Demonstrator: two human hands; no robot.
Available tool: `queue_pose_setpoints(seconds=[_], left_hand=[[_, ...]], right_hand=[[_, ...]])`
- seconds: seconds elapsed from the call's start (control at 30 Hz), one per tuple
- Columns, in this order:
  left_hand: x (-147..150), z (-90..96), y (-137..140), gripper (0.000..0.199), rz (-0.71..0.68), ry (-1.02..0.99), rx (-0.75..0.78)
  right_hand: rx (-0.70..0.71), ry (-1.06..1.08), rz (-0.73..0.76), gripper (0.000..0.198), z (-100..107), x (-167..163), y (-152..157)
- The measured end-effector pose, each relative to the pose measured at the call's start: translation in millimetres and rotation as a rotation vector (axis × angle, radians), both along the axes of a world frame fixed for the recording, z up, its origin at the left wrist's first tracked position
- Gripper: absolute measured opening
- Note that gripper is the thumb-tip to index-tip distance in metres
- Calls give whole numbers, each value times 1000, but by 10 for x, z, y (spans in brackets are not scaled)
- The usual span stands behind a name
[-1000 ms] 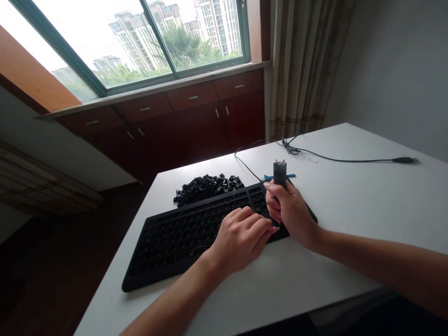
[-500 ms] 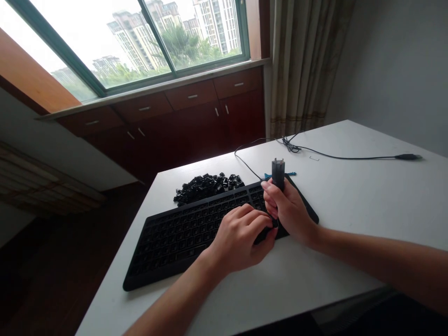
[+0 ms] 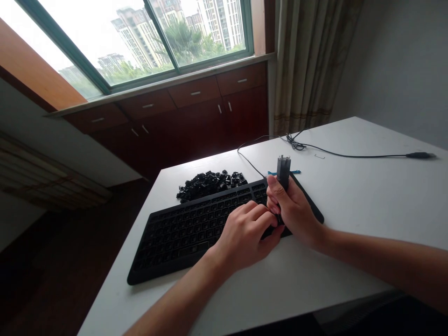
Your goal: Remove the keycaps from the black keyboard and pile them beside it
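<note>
My right hand [image 3: 297, 210] is closed around a dark, block-shaped piece with small prongs at its top [image 3: 283, 167], held upright above the right part of the keyboard. Its lower end is hidden by my fingers. My left hand [image 3: 247, 233] is beside it, fingers bent and thumb drawn in, pinching something small and black close to the right hand's lower edge. What that is, I cannot make out. Beneath both hands lies a black keyboard [image 3: 175, 228] with its keycaps off, the rows of sockets showing. Behind it is a heap of loose black keycaps [image 3: 210, 184].
Past the keyboard's far right edge lies a blue tool [image 3: 295, 172], partly hidden. A black cable [image 3: 343, 154] runs from the keyboard through a bundled coil to a plug [image 3: 420, 155]. A small bent wire [image 3: 319, 156] lies on the white table [image 3: 378, 196].
The view has shifted slightly, so everything sits a little to the right. Both hands keep their grips, and the upright dark piece tilts slightly differently.
</note>
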State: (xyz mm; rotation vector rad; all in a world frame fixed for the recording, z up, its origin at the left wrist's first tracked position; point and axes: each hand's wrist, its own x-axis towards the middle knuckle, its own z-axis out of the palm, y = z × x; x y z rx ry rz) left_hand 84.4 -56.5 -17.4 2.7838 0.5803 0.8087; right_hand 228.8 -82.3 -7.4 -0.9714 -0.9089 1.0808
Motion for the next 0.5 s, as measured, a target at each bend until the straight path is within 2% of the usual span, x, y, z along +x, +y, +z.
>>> queue_pose_setpoints(seconds=[0.07,0.17,0.23,0.37,0.5], left_hand=[[11,7,-21,6,10,-5,-8],[19,15,-36,6,24,-17,-51],[15,20,-38,7,33,-17,-82],[2,22,-34,11,46,-11,-112],[-6,12,-27,10,33,-36,-132]], right_hand=[[14,-63,50,31,20,39,-11],[61,-153,202,25,53,131,19],[66,-144,270,24,65,184,64],[5,-53,291,25,70,203,126],[-38,-59,308,33,86,156,98]])
